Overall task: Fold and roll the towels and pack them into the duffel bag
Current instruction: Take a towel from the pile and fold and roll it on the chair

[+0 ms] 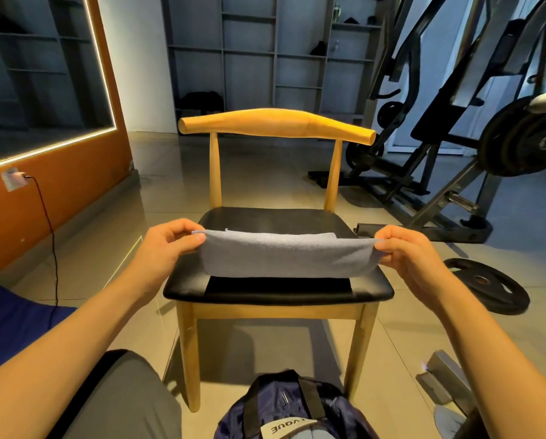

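A grey-blue towel [285,255] hangs folded in a long strip just above the black seat of a wooden chair [278,291]. My left hand [167,245] pinches its left end and my right hand [404,251] pinches its right end, stretching it taut between them. A dark blue duffel bag [297,407] with black straps and a white label sits on the floor at the bottom of the view, in front of the chair; a grey bundle shows at its lower edge.
A weight plate [487,285] lies on the tiled floor to the right. Gym machines [455,122] stand behind it. An orange wall with a cable [51,236] runs along the left. A grey metal piece [445,375] lies at lower right.
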The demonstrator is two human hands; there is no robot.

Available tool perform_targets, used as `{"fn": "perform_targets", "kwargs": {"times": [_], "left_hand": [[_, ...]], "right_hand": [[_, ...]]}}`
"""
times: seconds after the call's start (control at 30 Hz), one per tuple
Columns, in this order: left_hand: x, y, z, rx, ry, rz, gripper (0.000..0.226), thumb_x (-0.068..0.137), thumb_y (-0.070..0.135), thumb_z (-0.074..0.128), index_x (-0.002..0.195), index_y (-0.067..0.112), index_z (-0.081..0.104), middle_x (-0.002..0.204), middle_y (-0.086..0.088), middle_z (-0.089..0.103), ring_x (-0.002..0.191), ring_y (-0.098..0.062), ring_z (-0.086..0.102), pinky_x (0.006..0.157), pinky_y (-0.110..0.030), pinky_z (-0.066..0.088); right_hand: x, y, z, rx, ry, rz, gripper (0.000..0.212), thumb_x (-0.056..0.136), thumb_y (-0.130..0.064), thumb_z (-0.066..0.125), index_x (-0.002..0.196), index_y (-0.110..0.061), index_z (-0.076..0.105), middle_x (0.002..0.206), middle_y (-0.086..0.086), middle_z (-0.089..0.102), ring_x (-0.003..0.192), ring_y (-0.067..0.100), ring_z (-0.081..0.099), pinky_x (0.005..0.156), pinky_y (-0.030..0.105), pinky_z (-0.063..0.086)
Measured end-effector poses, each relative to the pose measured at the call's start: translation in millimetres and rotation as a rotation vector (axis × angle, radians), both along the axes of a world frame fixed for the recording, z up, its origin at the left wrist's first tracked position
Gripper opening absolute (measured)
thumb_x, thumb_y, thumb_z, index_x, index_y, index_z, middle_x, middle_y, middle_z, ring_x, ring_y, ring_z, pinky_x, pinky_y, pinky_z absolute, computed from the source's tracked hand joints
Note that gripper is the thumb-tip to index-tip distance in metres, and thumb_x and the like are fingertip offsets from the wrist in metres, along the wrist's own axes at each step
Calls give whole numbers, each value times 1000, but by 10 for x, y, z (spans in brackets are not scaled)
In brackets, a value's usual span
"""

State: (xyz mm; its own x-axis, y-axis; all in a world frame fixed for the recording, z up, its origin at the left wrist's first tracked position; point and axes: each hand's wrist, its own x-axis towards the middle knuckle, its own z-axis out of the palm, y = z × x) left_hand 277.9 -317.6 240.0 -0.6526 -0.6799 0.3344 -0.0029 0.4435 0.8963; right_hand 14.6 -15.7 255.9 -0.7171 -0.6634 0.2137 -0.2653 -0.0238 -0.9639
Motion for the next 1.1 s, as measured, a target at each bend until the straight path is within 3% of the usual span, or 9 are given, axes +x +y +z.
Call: {"fn": "perform_targets", "kwargs": {"times": [0.1, 0.23, 0.33, 0.5, 0.6, 0.87, 1.0, 1.1], "left_hand": [[-228, -132, 80, 9, 34, 25, 13, 100, 19, 61, 96, 23, 72, 88, 14, 73, 91, -7, 70, 71, -16, 55], [-658, -398, 106, 96, 53, 94, 13, 97, 23, 67, 104, 16, 74, 99, 1, 75, 91, -11, 70, 75, -26, 55], [-1030, -595, 44, 203, 57, 131, 15, 94, 17, 71, 104, 6, 75, 96, -10, 75, 83, -14, 67, 71, -25, 53], [-1512, -945, -327, 341, -207, 180, 10, 87, 10, 77, 91, 0, 76, 82, -14, 72, 69, -20, 63, 56, -25, 49], [-1618, -1101, -423, 363, -397, 182, 6, 88, 5, 74, 90, 1, 76, 86, -14, 72, 74, -22, 66, 59, -27, 50], [-1751, -1179, -426, 221, -524, 177, 13, 100, 10, 60, 95, 3, 68, 91, -16, 67, 81, -24, 63, 60, -29, 50], [-1813, -1227, -504, 127, -560, 209, 16, 100, 13, 60, 88, 6, 67, 77, -12, 63, 71, -23, 59, 61, -33, 50], [-1835, -1261, -507, -43, -669, 231, 24, 97, 24, 66, 78, 11, 63, 74, -10, 66, 72, -25, 63, 68, -37, 55]], "right_hand": [[-139, -187, 101, -19, -13, 6, 15, 93, 0, 54, 80, -6, 59, 76, 9, 57, 74, 24, 55, 68, 31, 48], [-469, -573, 139, 45, -56, -102, 11, 97, -7, 59, 100, -1, 67, 83, 9, 68, 71, 19, 64, 65, 31, 52], [-763, -936, 54, 115, -131, -198, 13, 97, -10, 62, 104, -2, 70, 89, 12, 71, 73, 19, 66, 60, 27, 54], [-1168, -1409, -345, 392, -160, -268, 8, 90, -5, 70, 93, 1, 74, 87, 18, 70, 70, 24, 63, 61, 32, 52], [-1239, -1511, -503, 551, -127, -289, 10, 92, -6, 69, 90, 2, 75, 86, 18, 68, 68, 21, 61, 56, 28, 49], [-1324, -1545, -537, 577, -118, -281, 11, 100, -6, 58, 93, -3, 67, 80, 15, 60, 62, 19, 56, 48, 25, 47], [-1378, -1601, -599, 611, -59, -298, 15, 101, -8, 58, 87, -5, 64, 73, 15, 61, 59, 20, 56, 50, 29, 48], [-1445, -1688, -629, 742, 139, -326, 14, 95, -14, 65, 84, -6, 66, 79, 16, 68, 72, 29, 66, 66, 40, 58]]}}
